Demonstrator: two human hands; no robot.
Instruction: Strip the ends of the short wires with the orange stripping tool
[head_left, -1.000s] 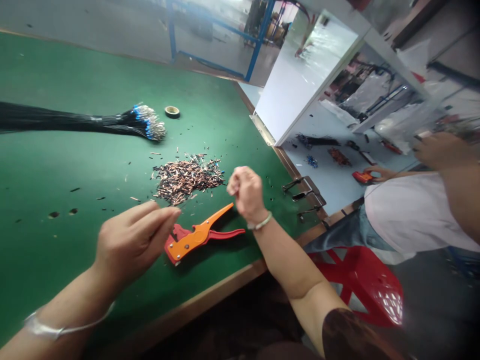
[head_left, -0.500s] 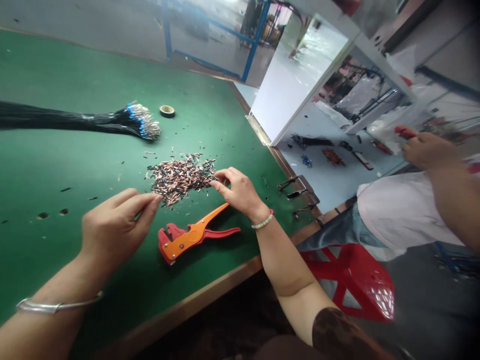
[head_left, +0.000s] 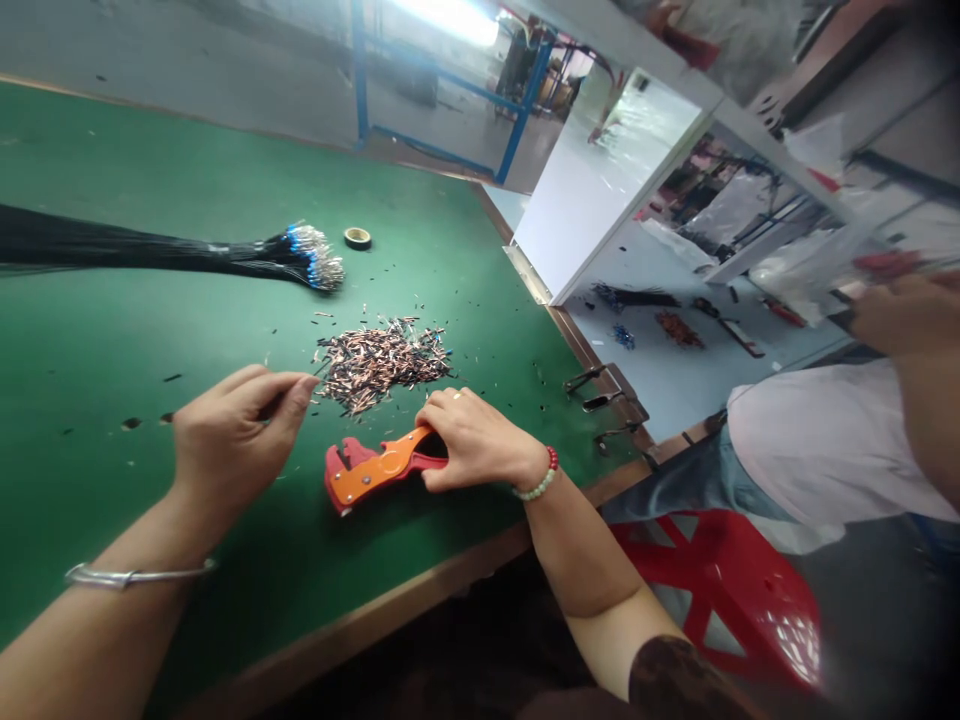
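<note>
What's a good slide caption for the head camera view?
Right hand grips an orange wire stripper; left hand pinches a wire beside copper wire bits on a green workbench.

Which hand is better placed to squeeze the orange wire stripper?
Right, probably: the right hand is wrapped around the orange wire stripper, while the left hand pinches something thin near the copper wire scraps.

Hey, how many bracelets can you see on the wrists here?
2. A silver bangle sits on the left forearm, and a red-and-white beaded bracelet on the right wrist. Others could be hidden on the co-worker's arms, which are mostly out of view.
</note>
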